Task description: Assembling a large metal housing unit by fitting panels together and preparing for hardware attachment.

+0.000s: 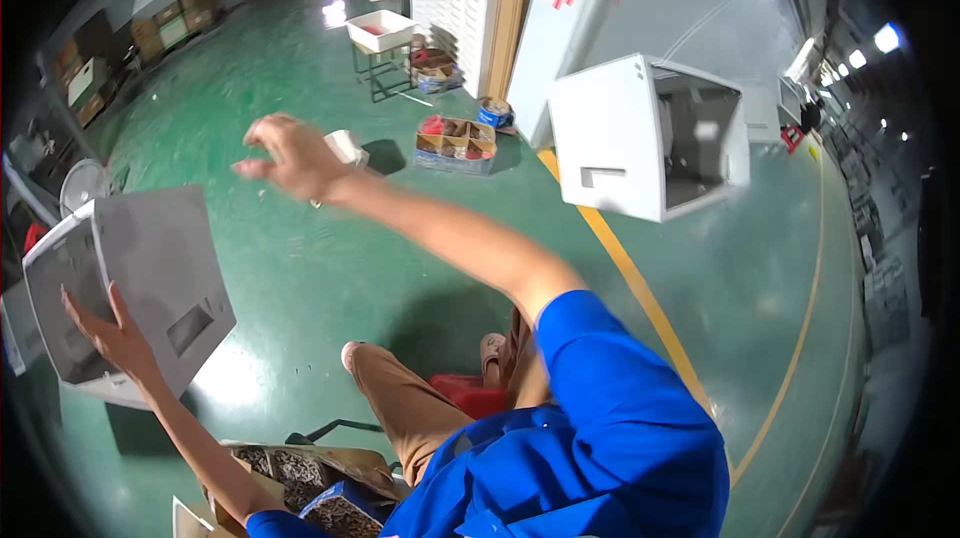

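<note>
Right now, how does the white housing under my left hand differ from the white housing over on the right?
The near housing has the left hand pressed flat on its side; the far housing is untouched by either hand. The near housing turns closed panels with a small slot to the camera; the far housing shows its open, hollow side. Both are boxy white shells above the green floor.

Grey housing (150,278), white housing (620,138), green floor (330,258), blue sleeve (610,418)

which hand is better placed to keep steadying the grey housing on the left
Left. The left hand already lies flat on the grey housing. The right hand is raised apart from it, beside a small white piece; whether it grips that is unclear.
</note>
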### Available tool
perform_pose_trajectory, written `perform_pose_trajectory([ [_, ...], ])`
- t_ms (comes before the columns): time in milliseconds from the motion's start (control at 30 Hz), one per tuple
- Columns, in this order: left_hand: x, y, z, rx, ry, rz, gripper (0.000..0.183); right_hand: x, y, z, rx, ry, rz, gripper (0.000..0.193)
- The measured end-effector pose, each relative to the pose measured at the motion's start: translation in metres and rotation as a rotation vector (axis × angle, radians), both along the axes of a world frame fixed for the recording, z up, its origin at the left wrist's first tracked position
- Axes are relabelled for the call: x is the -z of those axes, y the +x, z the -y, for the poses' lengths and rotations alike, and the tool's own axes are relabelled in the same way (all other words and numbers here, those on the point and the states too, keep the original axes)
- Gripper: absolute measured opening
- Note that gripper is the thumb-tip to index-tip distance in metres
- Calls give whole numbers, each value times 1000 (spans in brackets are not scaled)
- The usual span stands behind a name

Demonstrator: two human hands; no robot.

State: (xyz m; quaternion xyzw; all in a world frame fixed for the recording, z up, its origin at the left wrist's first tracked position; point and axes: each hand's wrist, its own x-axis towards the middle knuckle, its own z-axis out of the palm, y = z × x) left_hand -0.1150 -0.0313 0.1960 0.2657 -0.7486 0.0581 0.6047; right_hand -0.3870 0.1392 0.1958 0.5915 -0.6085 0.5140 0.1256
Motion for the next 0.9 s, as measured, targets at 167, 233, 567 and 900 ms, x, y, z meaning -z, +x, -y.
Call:
perform_pose_trajectory([
  [167, -2, 2, -24, 15, -112, -9, 56, 6, -81, -194, 595, -15, -15, 29],
  [233, 1, -16, -42, 84, -135, 54, 57, 8, -105, -269, 832, -149, -91, 30],
  [567, 20, -180, -310, 812, 66, 463, 68, 86, -101, -427, 1175, 301, -231, 74],
  [900, 37, -281, -484, 1206, -197, 722, 63, 94, -44, -418, 994, 260, -439, 76],
])
